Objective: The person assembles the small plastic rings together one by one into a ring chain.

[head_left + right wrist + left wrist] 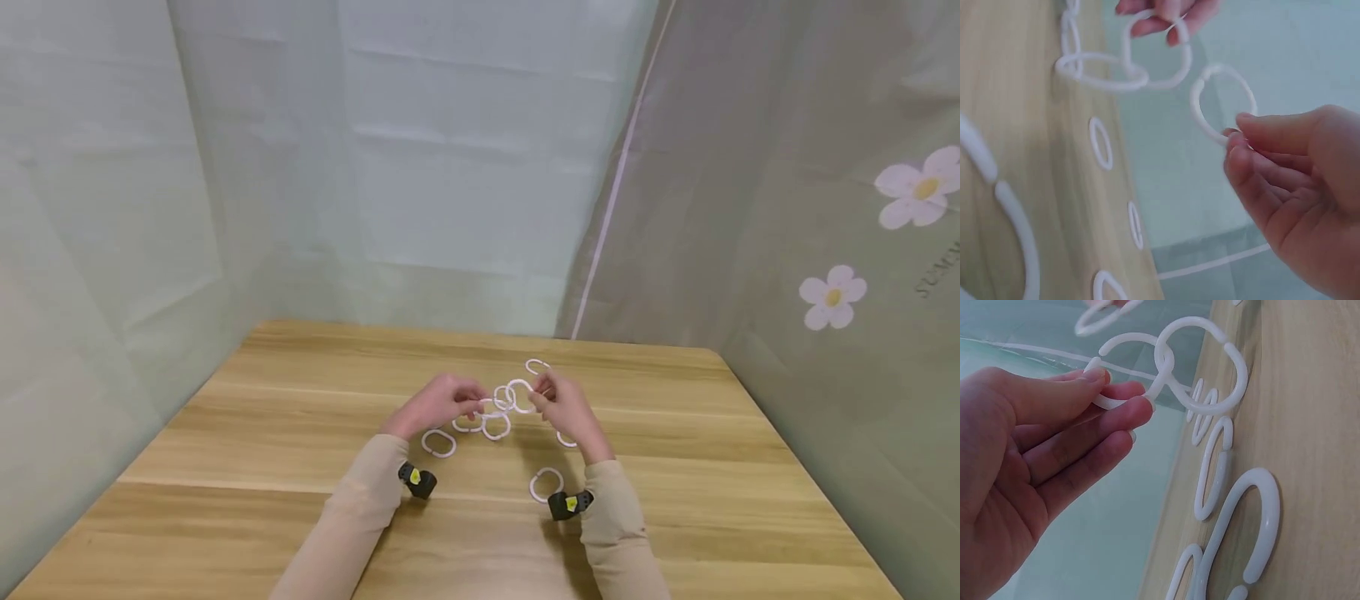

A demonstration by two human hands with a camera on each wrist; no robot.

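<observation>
Between thumb and fingers, my left hand [444, 402] pinches a white plastic C-shaped ring [1132, 337]. Another white ring [1241, 375] is looped through that one and hangs toward the table, where more linked rings [1071, 39] trail from it in the right wrist view. My right hand [567, 410] grips a separate white ring [1195, 106] by its lower edge, thumb against fingertips. A small gap shows in this ring's outline. In the right wrist view it stands apart from the left hand's ring, though the two overlap in the head view.
Several loose white rings lie on the wooden table [300, 467]: one by the left wrist [423, 442], one near the right wrist camera [533, 483], one farther back [534, 361]. Pale cloth [480, 167] hangs behind the table, and grey flowered cloth [720, 208] on the right.
</observation>
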